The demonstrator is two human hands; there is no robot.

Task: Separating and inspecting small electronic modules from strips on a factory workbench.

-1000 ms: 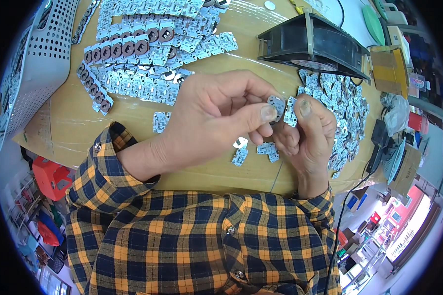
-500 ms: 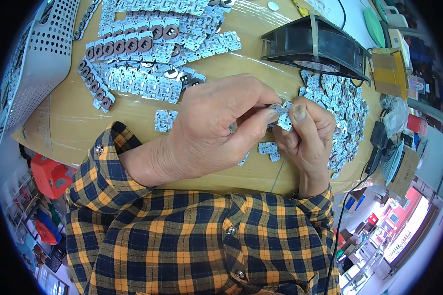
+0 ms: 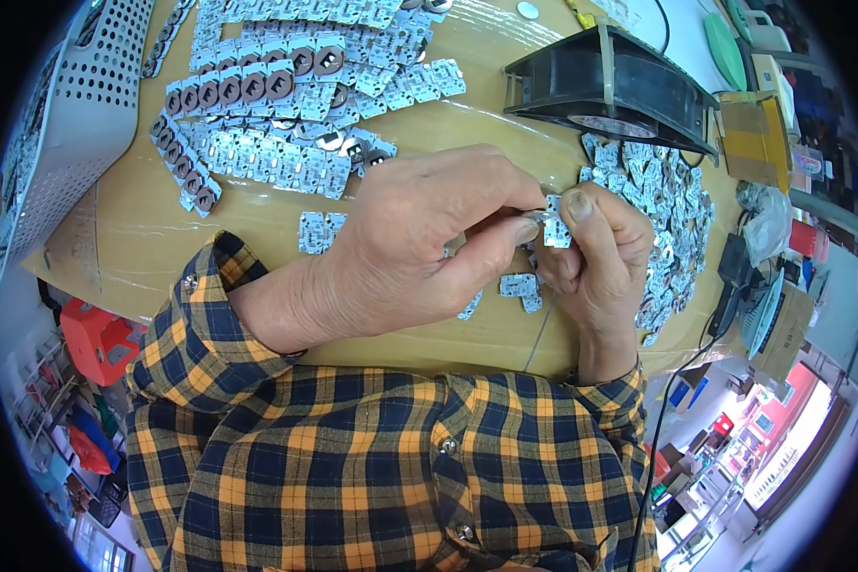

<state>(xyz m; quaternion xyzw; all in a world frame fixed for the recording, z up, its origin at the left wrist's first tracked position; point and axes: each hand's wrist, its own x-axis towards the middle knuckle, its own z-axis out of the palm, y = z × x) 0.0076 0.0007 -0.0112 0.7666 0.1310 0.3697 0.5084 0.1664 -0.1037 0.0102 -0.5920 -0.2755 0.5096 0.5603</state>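
Observation:
Between my hands, above the table, is a small white circuit board (image 3: 556, 232). My right hand (image 3: 605, 253) pinches it between thumb and fingers, with the board's face showing. My left hand (image 3: 419, 243) is closed too, its thumb and forefinger gripping a piece seen almost edge-on against that board; I cannot tell whether the two are still joined. A few loose boards (image 3: 519, 287) lie on the table below my fingers. Another short piece of circuit board (image 3: 320, 232) sits left of my left hand, partly hidden by it.
Joined strips of circuit boards (image 3: 276, 157), some with round brown parts, are spread at the back left. A heap of single boards (image 3: 672, 219) lies to the right, beneath a black fan (image 3: 610, 86). A white perforated basket (image 3: 91, 105) stands at the left edge of the brown table (image 3: 119, 272).
The piece in my left fingers has tilted from nearly flat to almost edge-on, while the board in my right fingers has turned more upright. Both hands remain close together.

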